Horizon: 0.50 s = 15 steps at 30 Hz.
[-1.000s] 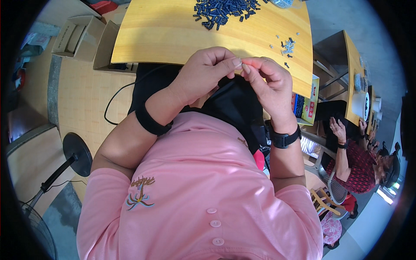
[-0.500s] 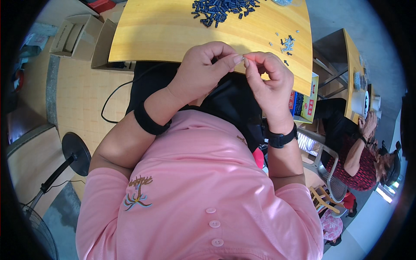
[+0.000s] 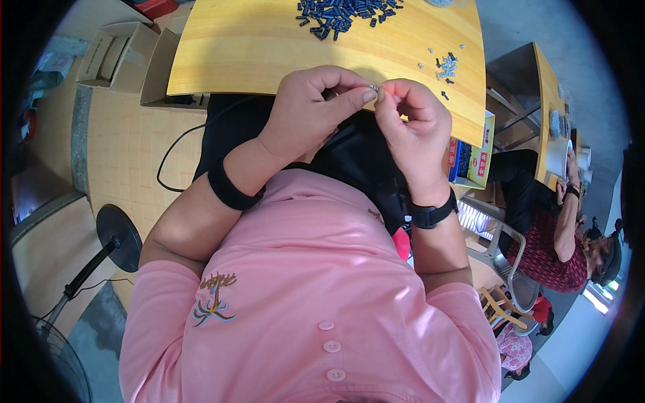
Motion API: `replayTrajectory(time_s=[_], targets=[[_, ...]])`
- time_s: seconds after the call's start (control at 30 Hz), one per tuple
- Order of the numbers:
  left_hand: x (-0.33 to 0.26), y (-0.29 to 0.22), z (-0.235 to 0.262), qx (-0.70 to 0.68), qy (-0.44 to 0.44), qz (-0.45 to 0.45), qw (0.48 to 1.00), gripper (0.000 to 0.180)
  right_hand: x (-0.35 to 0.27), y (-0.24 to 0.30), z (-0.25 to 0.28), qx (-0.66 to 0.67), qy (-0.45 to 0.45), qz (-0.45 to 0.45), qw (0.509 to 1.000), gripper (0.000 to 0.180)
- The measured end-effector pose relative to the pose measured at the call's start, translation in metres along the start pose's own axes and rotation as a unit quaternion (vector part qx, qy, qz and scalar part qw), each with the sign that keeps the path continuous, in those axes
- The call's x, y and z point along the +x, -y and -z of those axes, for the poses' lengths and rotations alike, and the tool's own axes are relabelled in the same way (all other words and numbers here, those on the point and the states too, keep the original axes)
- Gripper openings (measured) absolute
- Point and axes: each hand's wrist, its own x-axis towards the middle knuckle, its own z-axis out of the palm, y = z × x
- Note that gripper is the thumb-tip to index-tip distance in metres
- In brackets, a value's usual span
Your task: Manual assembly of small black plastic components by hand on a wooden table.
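Observation:
Over the near edge of the wooden table [image 3: 235,64], both my hands meet fingertip to fingertip. My left hand [image 3: 314,107] pinches a tiny silvery piece [image 3: 374,88] between thumb and forefinger; its exact kind is too small to tell. Against it, my right hand [image 3: 418,124] is also closed in a pinch, and whatever its fingertips hold is hidden. To the right of my hands lies a small heap of silvery metal bits [image 3: 447,66] with a few black parts. Farther off on the tabletop is a large pile of small black plastic parts [image 3: 336,17].
Below the table's right edge stands a yellow box [image 3: 481,158] holding black parts. Open cardboard boxes [image 3: 124,54] are at the far left, with a fan stand [image 3: 117,238] nearer. On the right, a co-worker [image 3: 557,242] sits by another table [image 3: 547,101].
My right hand has shifted slightly left and its fingers have curled closer to the left fingertips. A silvery piece now shows between them. The co-worker's arm has moved toward a white container.

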Motion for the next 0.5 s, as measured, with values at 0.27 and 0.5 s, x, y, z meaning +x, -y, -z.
replayTrajectory(time_s=[0.27,0.5], targets=[[-0.0006,0.0050,-0.0028,0.027,-0.045,-0.022,0.998,0.015,-0.0002,0.0010,0.0016,0.181,0.042,-0.167,0.968,0.007],[-0.0009,0.0018,-0.0052,0.040,-0.082,-0.052,0.995,0.015,0.0018,-0.0014,0.0035,0.260,0.052,-0.236,0.935,0.009]])
